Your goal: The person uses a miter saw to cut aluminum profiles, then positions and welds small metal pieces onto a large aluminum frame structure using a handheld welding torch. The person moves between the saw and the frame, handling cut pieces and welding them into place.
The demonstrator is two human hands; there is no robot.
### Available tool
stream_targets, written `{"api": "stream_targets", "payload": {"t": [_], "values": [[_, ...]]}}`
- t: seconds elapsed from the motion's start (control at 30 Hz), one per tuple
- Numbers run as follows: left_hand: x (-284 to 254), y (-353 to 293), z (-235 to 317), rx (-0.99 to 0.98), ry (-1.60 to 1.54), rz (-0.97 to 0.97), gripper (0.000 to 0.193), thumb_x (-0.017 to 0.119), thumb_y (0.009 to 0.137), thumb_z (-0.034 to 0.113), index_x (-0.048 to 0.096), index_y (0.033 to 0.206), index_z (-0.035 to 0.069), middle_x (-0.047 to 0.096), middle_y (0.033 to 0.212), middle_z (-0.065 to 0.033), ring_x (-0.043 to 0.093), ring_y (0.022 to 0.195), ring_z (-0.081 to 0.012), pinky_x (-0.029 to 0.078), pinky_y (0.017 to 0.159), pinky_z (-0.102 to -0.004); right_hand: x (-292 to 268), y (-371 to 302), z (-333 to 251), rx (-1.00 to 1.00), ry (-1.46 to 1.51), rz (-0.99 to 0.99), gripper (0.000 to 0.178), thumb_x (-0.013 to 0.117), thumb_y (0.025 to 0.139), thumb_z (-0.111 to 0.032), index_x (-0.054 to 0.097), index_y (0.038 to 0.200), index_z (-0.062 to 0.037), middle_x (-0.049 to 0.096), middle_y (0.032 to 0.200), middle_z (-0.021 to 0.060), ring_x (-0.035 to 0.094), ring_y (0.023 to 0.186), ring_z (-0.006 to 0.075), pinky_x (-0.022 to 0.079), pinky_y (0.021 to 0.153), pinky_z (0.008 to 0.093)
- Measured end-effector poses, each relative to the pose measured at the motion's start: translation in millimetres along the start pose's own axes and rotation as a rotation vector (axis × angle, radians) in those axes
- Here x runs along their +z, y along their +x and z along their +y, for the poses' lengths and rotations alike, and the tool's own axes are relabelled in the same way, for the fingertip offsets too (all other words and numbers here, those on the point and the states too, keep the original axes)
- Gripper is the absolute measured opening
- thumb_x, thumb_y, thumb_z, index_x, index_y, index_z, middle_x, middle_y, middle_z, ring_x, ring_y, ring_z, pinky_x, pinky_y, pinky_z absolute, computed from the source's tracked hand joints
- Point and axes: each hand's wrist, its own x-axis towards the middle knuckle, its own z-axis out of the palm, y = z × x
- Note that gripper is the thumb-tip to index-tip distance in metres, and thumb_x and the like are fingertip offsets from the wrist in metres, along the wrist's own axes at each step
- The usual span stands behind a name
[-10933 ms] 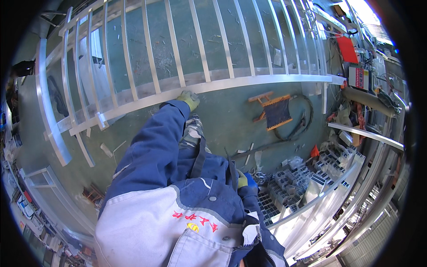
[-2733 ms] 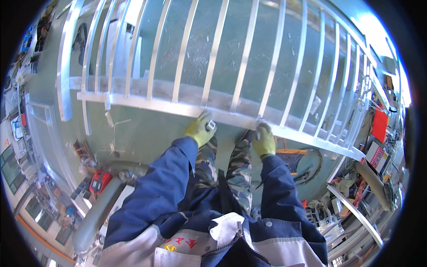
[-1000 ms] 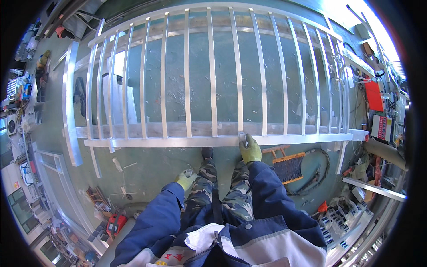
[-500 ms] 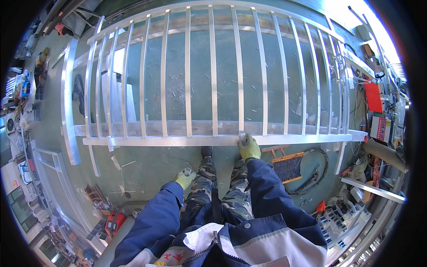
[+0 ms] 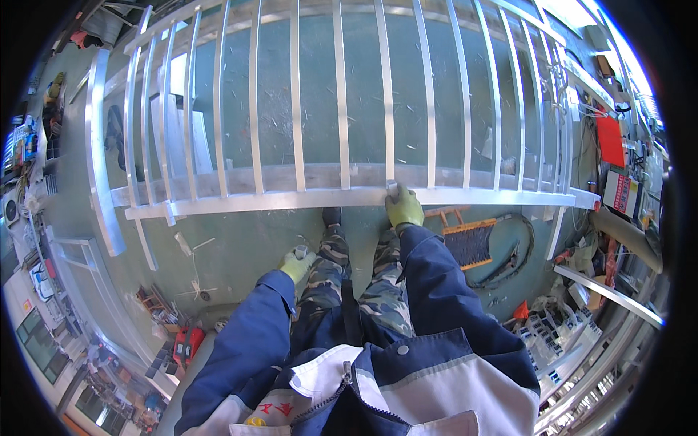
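Observation:
A silvery metal railing panel with several slim upright bars lies flat in front of me. My right hand, in a yellow-green glove, is at its near rail, by the foot of a middle bar. Its fingers are closed on a small grey metal piece that sits against the rail. Lower and to the left, over the floor, my left hand wears the same kind of glove. It is closed around another small grey piece, whose exact kind I cannot make out.
Metal beams support the panel, one long beam at its left. An orange-framed rack and a black hose lie to the right on the floor. A red case stands lower left, a red panel at far right.
The view has tilted, so the railing sits higher in the picture. My right hand stays at the same part of the near rail; my left hand still holds its small piece.

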Motion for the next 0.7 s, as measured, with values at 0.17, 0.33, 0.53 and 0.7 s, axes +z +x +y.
{"api": "stream_targets", "payload": {"t": [0.17,0.33,0.53,0.7], "values": [[-3.0,-6.7,11.7,-0.047,0.062,-0.019,0.047,0.082,0.086,0.039,0.071,0.117,0.005,0.072,0.097,-0.0061,0.066,0.081,-0.0171,0.054,0.074,-0.0354,-7.7,-0.9,-9.3,0.045,-0.028,-0.051,0.050,0.065,0.093,-0.040,0.058,0.136,-0.0170,0.064,0.130,0.0179,0.064,0.118,0.0397,0.052,0.098,0.0498],[-2.6,-11.9,16.6,-0.074,0.075,-0.013,0.047,0.082,0.086,0.039,0.071,0.116,0.004,0.073,0.097,-0.0066,0.066,0.082,-0.0175,0.054,0.075,-0.0356,-4.7,-0.2,-8.1,0.059,-0.031,-0.061,0.053,0.066,0.094,-0.042,0.056,0.141,-0.0184,0.063,0.131,0.0172,0.064,0.119,0.0397,0.051,0.098,0.0499],[-4.5,-13.6,19.2,-0.010,0.038,0.002,0.047,0.082,0.085,0.039,0.071,0.113,0.003,0.073,0.096,-0.0067,0.066,0.084,-0.0181,0.054,0.079,-0.0361,4.8,-10.9,-17.9,0.061,-0.006,-0.075,0.061,0.065,0.094,-0.044,0.049,0.148,-0.0198,0.063,0.132,0.0180,0.065,0.117,0.0401,0.052,0.097,0.0505],[-5.7,-13.0,15.4,-0.007,0.000,-0.003,0.045,0.083,0.085,0.038,0.072,0.112,0.003,0.073,0.096,-0.0064,0.066,0.082,-0.0180,0.054,0.078,-0.0360,24.6,-26.7,-31.0,-0.010,0.001,-0.099,0.066,0.064,0.094,-0.044,0.045,0.151,-0.0171,0.064,0.130,0.0202,0.067,0.112,0.0415,0.053,0.093,0.0521]]}}
